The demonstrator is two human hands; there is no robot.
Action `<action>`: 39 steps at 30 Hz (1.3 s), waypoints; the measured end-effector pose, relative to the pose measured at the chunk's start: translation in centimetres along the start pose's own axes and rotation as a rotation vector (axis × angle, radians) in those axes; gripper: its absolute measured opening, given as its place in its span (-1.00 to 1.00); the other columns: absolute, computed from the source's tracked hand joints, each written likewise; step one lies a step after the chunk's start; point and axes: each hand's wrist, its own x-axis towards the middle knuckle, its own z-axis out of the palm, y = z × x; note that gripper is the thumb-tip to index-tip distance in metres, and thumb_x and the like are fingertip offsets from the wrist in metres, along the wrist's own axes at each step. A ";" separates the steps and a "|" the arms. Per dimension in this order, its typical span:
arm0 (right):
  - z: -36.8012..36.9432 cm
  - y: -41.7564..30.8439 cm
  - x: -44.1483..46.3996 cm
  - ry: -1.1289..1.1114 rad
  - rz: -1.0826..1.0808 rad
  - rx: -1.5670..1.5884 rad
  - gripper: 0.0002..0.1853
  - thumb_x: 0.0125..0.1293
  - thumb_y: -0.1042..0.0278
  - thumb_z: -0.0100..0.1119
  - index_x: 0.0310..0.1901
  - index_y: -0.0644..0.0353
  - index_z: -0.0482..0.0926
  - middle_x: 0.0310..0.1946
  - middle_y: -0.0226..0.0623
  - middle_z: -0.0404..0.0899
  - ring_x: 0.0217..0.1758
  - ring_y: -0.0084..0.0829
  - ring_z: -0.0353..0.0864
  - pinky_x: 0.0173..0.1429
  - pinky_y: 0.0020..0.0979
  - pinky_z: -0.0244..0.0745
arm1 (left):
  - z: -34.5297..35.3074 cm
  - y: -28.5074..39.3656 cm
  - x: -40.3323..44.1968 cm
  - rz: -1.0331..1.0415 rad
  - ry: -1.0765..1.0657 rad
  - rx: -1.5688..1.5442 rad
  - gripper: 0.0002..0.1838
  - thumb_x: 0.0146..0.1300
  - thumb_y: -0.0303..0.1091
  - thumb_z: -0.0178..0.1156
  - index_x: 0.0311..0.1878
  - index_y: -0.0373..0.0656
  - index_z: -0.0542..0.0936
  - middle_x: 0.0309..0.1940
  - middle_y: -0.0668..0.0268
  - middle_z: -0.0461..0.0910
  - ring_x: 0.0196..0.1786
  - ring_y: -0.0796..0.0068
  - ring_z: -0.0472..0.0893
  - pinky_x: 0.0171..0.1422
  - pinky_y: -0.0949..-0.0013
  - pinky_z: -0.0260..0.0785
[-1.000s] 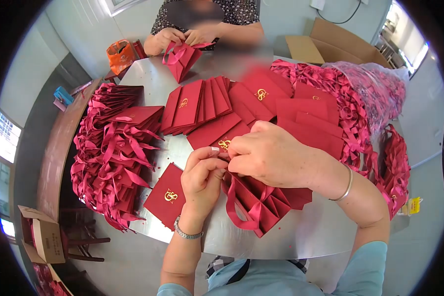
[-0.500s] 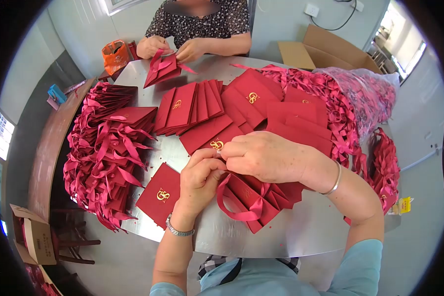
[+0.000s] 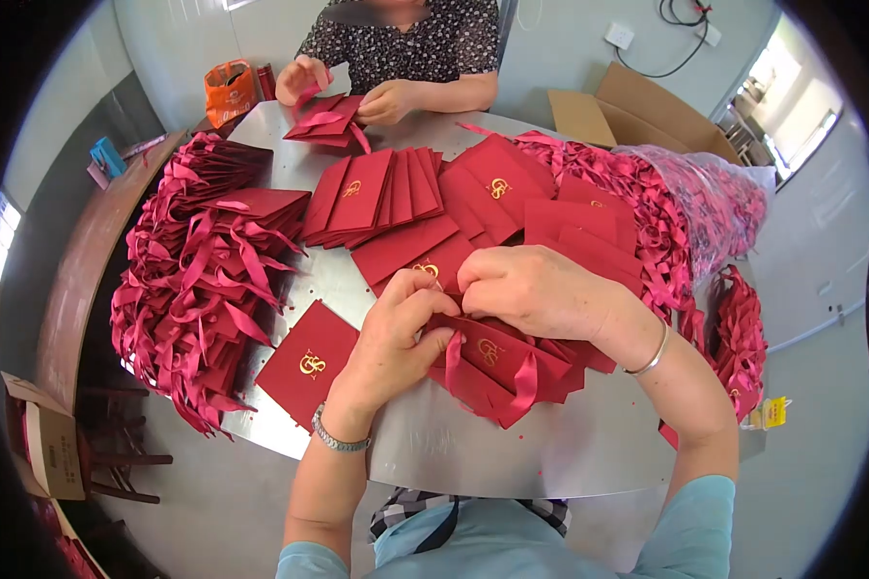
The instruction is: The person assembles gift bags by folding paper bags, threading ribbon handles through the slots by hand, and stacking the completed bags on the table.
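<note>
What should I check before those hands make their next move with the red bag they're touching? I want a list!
1. Left hand at the red bag: ok, thumb and fingers are at its upper edge.
2. Right hand gripping firmly: cannot tell, its fingertips are hidden.
3. Gold logo uncovered: ok, it shows on the front.
4. Ribbon off the front: not ok, it hangs down over it.
5. Co-worker's hands out of the way: ok, they're across the table with another bag.
</note>
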 end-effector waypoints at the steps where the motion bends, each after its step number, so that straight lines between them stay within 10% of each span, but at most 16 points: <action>1: -0.1 -0.4 0.2 0.123 -0.009 -0.014 -0.92 0.12 0.48 0.22 -0.35 0.24 0.54 -0.28 -0.29 0.50 -0.25 -0.28 0.59 -0.25 -0.30 0.56 | 0.2 0.0 -0.1 -0.002 0.007 -0.005 -0.69 -0.08 -0.64 0.34 -0.20 -0.19 0.58 -0.12 0.15 0.45 -0.03 0.16 0.54 0.02 0.27 0.46; 15: -0.6 -5.9 1.3 0.283 0.570 -0.229 -0.78 0.24 0.26 0.19 -0.50 0.17 0.55 -0.56 -0.24 0.53 -0.48 -0.17 0.59 -0.45 -0.21 0.47 | 1.3 0.5 -0.8 0.138 0.285 0.151 -0.77 -0.14 -0.66 0.35 -0.38 -0.22 0.55 -0.33 0.19 0.49 -0.27 0.19 0.55 -0.22 0.26 0.45; 17: -2.4 -4.5 2.5 -0.304 0.836 -0.012 -0.75 0.21 0.22 0.22 -0.50 0.20 0.62 -0.59 -0.18 0.57 -0.46 -0.11 0.60 -0.42 -0.15 0.47 | 1.3 0.4 -0.6 0.215 0.292 0.181 -0.76 -0.14 -0.67 0.35 -0.38 -0.22 0.54 -0.31 0.19 0.49 -0.29 0.25 0.55 -0.26 0.31 0.45; 22: -1.4 -2.6 2.8 -0.305 0.822 0.306 -0.72 0.19 0.17 0.24 -0.43 0.26 0.68 -0.62 -0.13 0.56 -0.50 -0.23 0.60 -0.33 -0.22 0.46 | 1.2 0.2 -0.6 0.173 0.215 0.093 -0.75 -0.11 -0.67 0.36 -0.33 -0.23 0.56 -0.28 0.18 0.50 -0.21 0.20 0.57 -0.17 0.27 0.47; 30: -0.6 -1.9 1.2 -0.127 1.007 0.556 -0.76 0.25 0.27 0.21 -0.33 0.32 0.66 -0.57 -0.15 0.58 -0.46 -0.45 0.58 -0.33 -0.35 0.46 | 0.8 0.3 -0.4 0.051 0.086 0.042 -0.81 0.00 -0.66 0.30 -0.30 -0.23 0.56 -0.15 0.15 0.51 -0.10 0.15 0.57 -0.04 0.28 0.47; 35: -1.7 1.6 0.3 0.320 0.984 0.561 -0.84 0.30 0.33 0.18 -0.32 0.24 0.61 -0.52 -0.49 0.54 -0.48 -0.72 0.43 -0.44 -0.59 0.31 | 1.2 0.3 -0.5 -0.023 0.006 -0.046 -0.82 0.06 -0.67 0.25 -0.27 -0.22 0.54 -0.05 0.11 0.49 -0.01 0.09 0.55 0.05 0.25 0.45; 38: -2.1 5.5 0.0 0.384 1.074 0.567 -0.84 0.32 0.32 0.17 -0.34 0.21 0.60 -0.53 -0.50 0.50 -0.53 -0.73 0.36 -0.51 -0.60 0.21 | 1.3 0.4 -0.4 -0.034 -0.010 -0.011 -0.82 0.08 -0.67 0.23 -0.26 -0.22 0.53 -0.06 0.09 0.48 0.00 0.08 0.55 0.06 0.26 0.44; 39: -1.8 6.4 -0.3 0.350 1.117 0.650 -0.75 0.26 0.28 0.20 -0.37 0.35 0.64 -0.51 -0.36 0.61 -0.43 -0.53 0.53 -0.28 -0.42 0.45 | 1.2 0.2 -0.4 -0.031 0.011 -0.018 -0.84 0.09 -0.67 0.23 -0.27 -0.23 0.54 -0.07 0.09 0.47 -0.01 0.10 0.55 0.05 0.27 0.43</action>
